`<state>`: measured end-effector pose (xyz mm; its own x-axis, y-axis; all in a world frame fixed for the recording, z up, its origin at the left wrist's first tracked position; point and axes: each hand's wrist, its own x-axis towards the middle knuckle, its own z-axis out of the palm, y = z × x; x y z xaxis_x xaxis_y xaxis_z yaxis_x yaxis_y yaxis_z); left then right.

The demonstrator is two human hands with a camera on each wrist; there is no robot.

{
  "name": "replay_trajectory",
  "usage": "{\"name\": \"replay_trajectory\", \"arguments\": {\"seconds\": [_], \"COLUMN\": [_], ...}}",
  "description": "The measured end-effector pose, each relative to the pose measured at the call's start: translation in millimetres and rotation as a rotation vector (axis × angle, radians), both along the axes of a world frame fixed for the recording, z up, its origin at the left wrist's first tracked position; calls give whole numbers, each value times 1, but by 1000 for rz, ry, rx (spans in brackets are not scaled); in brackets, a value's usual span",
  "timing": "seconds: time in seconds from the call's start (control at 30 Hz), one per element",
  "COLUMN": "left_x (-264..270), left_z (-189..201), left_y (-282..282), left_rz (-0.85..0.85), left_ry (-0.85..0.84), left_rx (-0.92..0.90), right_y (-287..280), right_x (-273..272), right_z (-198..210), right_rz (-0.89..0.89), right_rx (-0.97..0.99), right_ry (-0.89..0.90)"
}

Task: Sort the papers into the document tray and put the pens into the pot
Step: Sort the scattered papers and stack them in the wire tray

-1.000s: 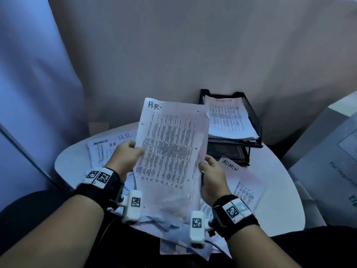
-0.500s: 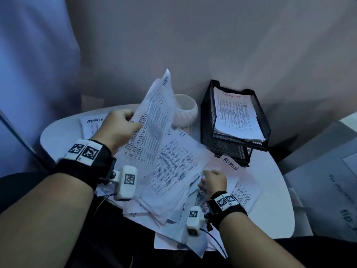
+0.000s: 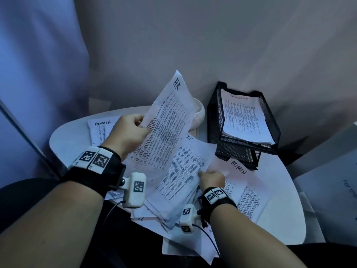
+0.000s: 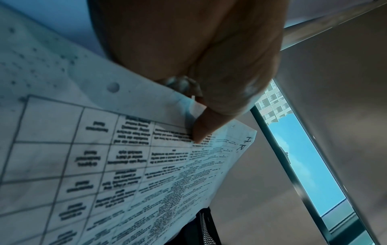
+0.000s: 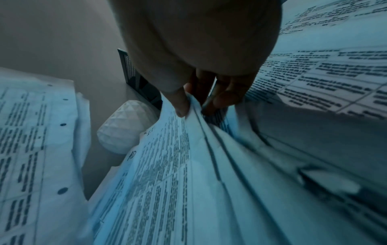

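since a moment ago the hr sheet [image 3: 168,120] has swung from flat in front of both hands to tilted up in the left hand [image 3: 129,132] alone, while the right hand [image 3: 211,177] has dropped to the stack [image 3: 181,182] on the surface [image 3: 280,215].

head view: the left fingers pinch the hr sheet by its left edge, held above the pile. the right hand grips the edge of the stack, whose top sheet is marked i.t. the black mesh tray [image 3: 214,132] stands at the back right with some sheets already in its top tier. loose sheets marked admin lie left [image 3: 100,130] and right [image 3: 243,182] of the pile. the white pot [image 3: 198,115] stands just behind the raised sheet; no pens are visible.

left wrist view: the thumb [image 4: 203,129] presses the hr sheet against curled fingers, a firm pinch.

right wrist view: thumb [image 5: 180,102] and fingers clamp several sheets of the stack together; the pot sits beyond, near the tray.

judging from this, sorting is only partly done: most papers remain outside the tray, and the pens, wherever they are, are not yet dealt with.
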<state>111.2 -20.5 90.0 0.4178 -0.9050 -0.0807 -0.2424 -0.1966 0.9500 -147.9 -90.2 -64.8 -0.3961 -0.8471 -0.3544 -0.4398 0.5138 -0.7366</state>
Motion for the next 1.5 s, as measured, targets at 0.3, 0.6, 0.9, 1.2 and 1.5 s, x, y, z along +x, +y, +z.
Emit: {"name": "replay_trajectory", "arguments": {"seconds": [0.3, 0.6, 0.9, 1.2, 1.5], "left_x": [3, -21, -47, -74, -92], "left_z": [3, 1, -3, -1, -22], "left_y": [2, 13, 35, 39, 38], "left_rz": [69, 101, -61, -256, -273], "left_ry": [-66, -150, -155, 162, 259], "left_rx": [-46, -37, -45, -41, 248], "right_y": [19, 31, 17, 35, 46], "right_x": [-61, -126, -131, -99, -67], "right_z": [28, 53, 82, 81, 52], "right_rz": [305, 166, -158, -53, -30], "right_rx": [-306, -349, -476, -163, -50], "right_ry": [87, -23, -686, -836, -746]}}
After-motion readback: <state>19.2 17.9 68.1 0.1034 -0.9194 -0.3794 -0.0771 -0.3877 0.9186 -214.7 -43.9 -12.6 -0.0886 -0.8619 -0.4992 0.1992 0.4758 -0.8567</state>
